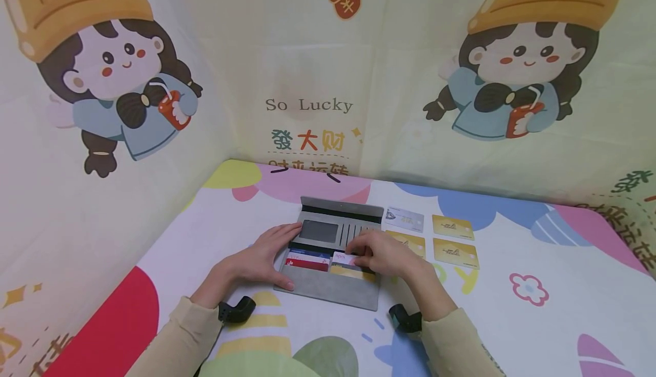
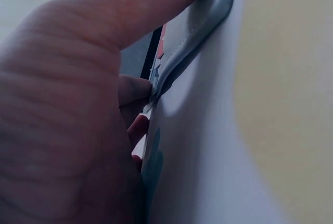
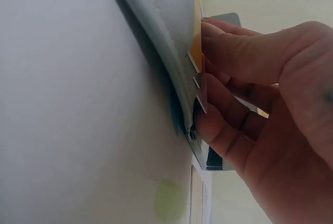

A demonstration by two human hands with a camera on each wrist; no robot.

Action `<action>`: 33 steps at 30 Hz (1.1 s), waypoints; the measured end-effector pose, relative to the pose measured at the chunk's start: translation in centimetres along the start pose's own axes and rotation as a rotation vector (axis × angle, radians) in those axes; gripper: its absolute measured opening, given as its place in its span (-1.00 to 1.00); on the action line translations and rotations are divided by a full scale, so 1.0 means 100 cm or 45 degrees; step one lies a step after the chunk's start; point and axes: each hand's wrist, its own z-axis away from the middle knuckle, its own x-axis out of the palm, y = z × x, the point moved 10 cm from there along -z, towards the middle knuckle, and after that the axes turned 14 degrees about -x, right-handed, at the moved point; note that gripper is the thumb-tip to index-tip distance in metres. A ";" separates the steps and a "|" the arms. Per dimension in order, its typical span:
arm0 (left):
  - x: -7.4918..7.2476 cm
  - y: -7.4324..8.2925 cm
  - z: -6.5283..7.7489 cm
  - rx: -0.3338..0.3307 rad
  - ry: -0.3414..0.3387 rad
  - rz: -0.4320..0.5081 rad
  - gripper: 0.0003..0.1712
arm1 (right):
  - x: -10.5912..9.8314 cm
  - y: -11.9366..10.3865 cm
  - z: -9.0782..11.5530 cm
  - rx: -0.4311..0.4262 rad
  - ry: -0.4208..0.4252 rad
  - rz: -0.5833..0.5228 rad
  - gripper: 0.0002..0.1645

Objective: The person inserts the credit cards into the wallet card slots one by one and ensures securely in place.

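Observation:
A grey card wallet (image 1: 333,293) lies unfolded on the table, with a dark window pocket and a row of slots in its middle panel. Red, white and blue cards (image 1: 307,262) fill its lower left pocket. My left hand (image 1: 258,257) rests along the wallet's left side, thumb laid on the lower flap and fingers at the upper edge. With bent fingers my right hand (image 1: 386,251) pinches a white and pink card (image 1: 340,258) at the lower right pocket, above a gold card's edge. From the right wrist view, thumb and fingertips meet at the card edges (image 3: 203,91).
Right of the wallet lie a silver card (image 1: 405,218) and several gold cards (image 1: 453,227), one partly behind my right hand. A cartoon-printed cloth (image 1: 564,286) covers the table, and a printed backdrop (image 1: 307,69) rises behind it.

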 end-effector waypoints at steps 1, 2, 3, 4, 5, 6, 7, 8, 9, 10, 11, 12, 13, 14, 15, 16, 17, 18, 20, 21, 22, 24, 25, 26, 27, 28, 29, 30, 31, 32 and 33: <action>0.000 0.000 0.000 0.000 0.000 -0.001 0.38 | 0.000 0.000 0.000 -0.002 -0.005 -0.004 -0.76; 0.000 0.000 0.000 0.000 0.000 -0.004 0.38 | 0.001 0.000 0.000 -0.003 -0.009 -0.004 -0.76; 0.000 0.000 0.000 0.001 0.000 -0.005 0.38 | 0.001 0.000 0.000 -0.004 -0.012 -0.005 -0.75; 0.000 0.000 0.000 -0.001 -0.001 -0.006 0.39 | 0.001 -0.001 0.000 -0.007 -0.016 -0.004 -0.75; 0.000 0.000 0.000 -0.002 -0.001 -0.008 0.39 | 0.001 -0.001 0.000 -0.010 -0.019 -0.001 -0.75; 0.000 0.000 -0.001 -0.004 -0.002 -0.009 0.39 | 0.001 -0.001 0.000 -0.012 -0.022 0.001 -0.75; 0.000 0.000 -0.001 -0.006 -0.002 -0.010 0.39 | 0.001 -0.002 0.000 -0.015 -0.024 0.002 -0.75; 0.000 0.000 -0.001 -0.008 -0.002 -0.011 0.39 | 0.001 -0.002 0.000 -0.018 -0.026 0.003 -0.75; 0.000 0.000 -0.001 -0.008 -0.001 -0.012 0.39 | 0.001 -0.002 0.000 -0.019 -0.027 0.003 -0.75; 0.000 0.000 -0.001 -0.008 0.000 -0.013 0.39 | 0.001 -0.002 0.000 -0.019 -0.029 0.001 -0.75; 0.000 0.000 -0.001 -0.008 0.001 -0.015 0.38 | 0.001 -0.002 0.000 -0.020 -0.031 -0.001 -0.75; 0.000 0.000 -0.001 -0.008 0.002 -0.016 0.38 | 0.002 -0.002 0.000 -0.019 -0.033 -0.002 -0.75; 0.000 0.000 -0.001 -0.008 0.003 -0.016 0.38 | 0.002 -0.002 0.000 -0.021 -0.035 -0.003 -0.75; 0.000 0.001 -0.001 -0.008 0.003 -0.016 0.38 | 0.002 -0.002 0.000 -0.020 -0.038 -0.005 -0.75; 0.000 0.001 -0.001 -0.009 0.002 -0.015 0.38 | 0.002 -0.002 0.000 -0.021 -0.040 -0.007 -0.75; 0.000 0.001 -0.001 -0.009 0.002 -0.013 0.38 | 0.003 -0.001 0.000 -0.021 -0.044 -0.009 -0.75; 0.000 0.001 -0.001 -0.009 0.001 -0.013 0.38 | 0.003 -0.001 0.000 -0.021 -0.045 -0.010 -0.75; 0.000 0.001 -0.001 -0.009 0.001 -0.010 0.38 | 0.003 -0.001 0.000 -0.023 -0.047 -0.012 -0.75; 0.000 0.001 -0.001 -0.008 0.002 -0.010 0.38 | 0.004 -0.001 0.000 -0.025 -0.051 -0.016 -0.75; 0.000 0.001 -0.001 -0.006 0.003 -0.010 0.38 | 0.004 -0.001 0.000 -0.026 -0.052 -0.018 -0.75; 0.000 0.001 -0.001 -0.003 0.004 -0.012 0.38 | 0.004 -0.001 0.001 -0.026 -0.052 -0.019 -0.75; 0.000 0.001 -0.001 0.001 0.006 -0.013 0.38 | 0.004 -0.001 0.001 -0.028 -0.053 -0.023 -0.75; 0.000 0.001 -0.001 0.004 0.006 -0.014 0.38 | 0.005 -0.001 0.001 -0.029 -0.055 -0.024 -0.75; 0.000 0.001 -0.001 0.006 0.006 -0.012 0.38 | 0.005 -0.001 0.001 -0.029 -0.057 -0.026 -0.75; 0.000 0.001 -0.001 0.008 0.006 -0.012 0.38 | 0.005 -0.001 0.001 -0.031 -0.059 -0.026 -0.75; 0.000 0.001 -0.001 0.009 0.005 -0.010 0.38 | 0.005 -0.001 0.001 -0.034 -0.061 -0.025 -0.75; 0.000 0.001 0.000 0.010 0.004 -0.007 0.38 | 0.005 -0.001 0.001 -0.036 -0.063 -0.024 -0.75; 0.000 0.001 0.000 0.010 0.004 -0.006 0.38 | 0.005 -0.001 0.001 -0.038 -0.065 -0.024 -0.75; 0.000 0.001 -0.001 0.011 0.004 -0.006 0.38 | 0.005 -0.001 0.001 -0.040 -0.067 -0.023 -0.75; 0.000 0.001 -0.001 0.012 0.005 -0.007 0.38 | 0.005 -0.001 0.001 -0.040 -0.068 -0.022 -0.74; 0.000 0.001 -0.001 0.011 0.005 -0.009 0.39 | 0.005 -0.001 0.001 -0.041 -0.070 -0.021 -0.74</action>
